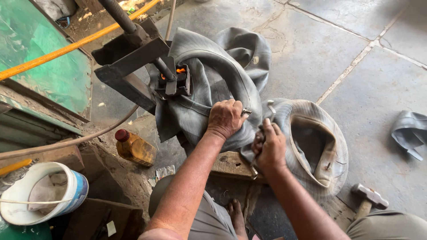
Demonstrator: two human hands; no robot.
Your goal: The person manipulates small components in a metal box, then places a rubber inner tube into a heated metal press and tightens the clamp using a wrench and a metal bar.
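Left hand (225, 118) presses, fingers curled, on the black inner tube (209, 84) beside its valve stem (247, 111); right hand (269, 149) clenches narrow metal scissors (262, 133).

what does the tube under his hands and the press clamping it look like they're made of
Inner tube: likely rubber, matte grey-black, folding limply under the left hand. Press: apparently steel or iron, dark, dull flat plates with a threaded screw.
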